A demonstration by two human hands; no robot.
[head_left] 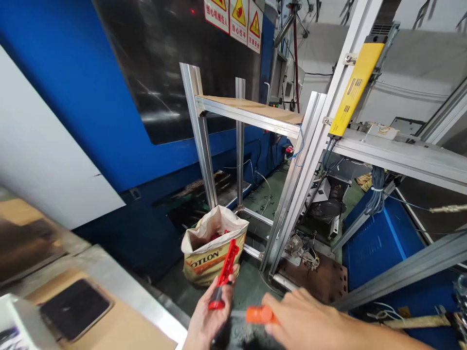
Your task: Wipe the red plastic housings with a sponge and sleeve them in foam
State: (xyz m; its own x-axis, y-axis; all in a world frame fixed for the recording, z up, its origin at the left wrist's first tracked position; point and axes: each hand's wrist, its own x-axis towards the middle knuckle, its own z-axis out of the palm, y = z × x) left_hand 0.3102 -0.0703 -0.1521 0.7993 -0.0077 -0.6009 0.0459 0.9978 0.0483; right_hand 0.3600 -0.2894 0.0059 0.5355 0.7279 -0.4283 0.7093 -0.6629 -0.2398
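Observation:
My left hand (215, 306) is closed around a long, narrow red plastic part (228, 265) with a dark section near its lower end. The part slants up and away from the palm, its far end in front of the bag's side. To the right, my right hand (299, 318) grips an orange-handled tool (260, 315) that points left toward the left wrist. Its working end is too blurred to make out. Just beyond the hands, an open paper-like bag (204, 267) printed "OTLON" stands on the floor, with red pieces (219, 236) visible inside.
An aluminium-profile frame (251, 119) with a brown-topped shelf rises behind the bag. A yellow bar-shaped device (355, 92) is fixed to an upright at right. The blue machine (127, 160) fills the left side. A phone (76, 308) lies on the cardboard-covered table at lower left.

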